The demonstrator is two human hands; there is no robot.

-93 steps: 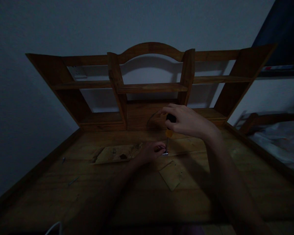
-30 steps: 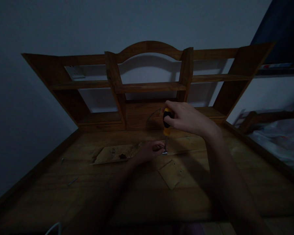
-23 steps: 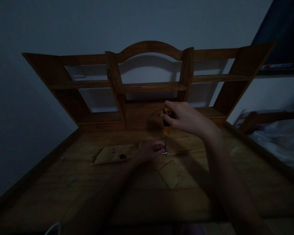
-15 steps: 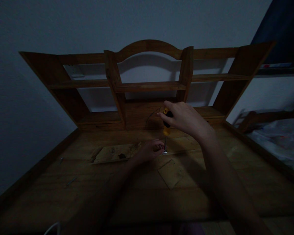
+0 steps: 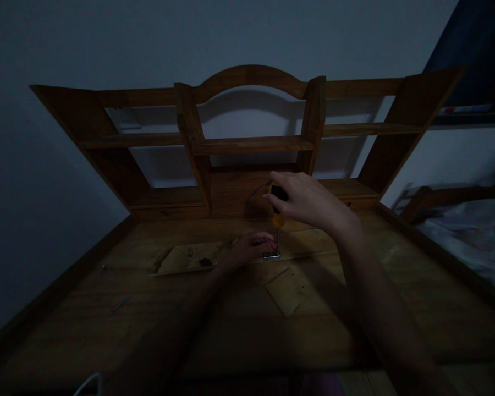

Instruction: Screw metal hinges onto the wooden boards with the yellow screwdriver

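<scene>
My right hand [image 5: 303, 201] is wrapped around the yellow and black handle of a screwdriver [image 5: 278, 220]. The tool stands almost upright, its shaft running down to a small shiny metal hinge [image 5: 271, 256] on the wooden board. My left hand [image 5: 251, 246] rests low beside the shaft, fingers curled together at the tip just above the hinge. Whatever these fingers pinch is too dark and small to make out. Under the left hand lies a pale wooden strip [image 5: 185, 261] with a rough, damaged edge. A squarish piece of wood [image 5: 286, 291] is nearer to me.
Two screws [image 5: 119, 304] [image 5: 103, 269] lie on the left of the wooden desktop [image 5: 157, 335]. A wooden shelf unit [image 5: 251, 146] stands at the back against the wall. A white cable [image 5: 88, 382] shows at the lower left. Plastic-covered items [image 5: 470, 231] are at the right.
My left fingers have lifted and shifted slightly, so more of the hinge shows. My right hand has turned a little on the screwdriver handle, which has moved slightly left.
</scene>
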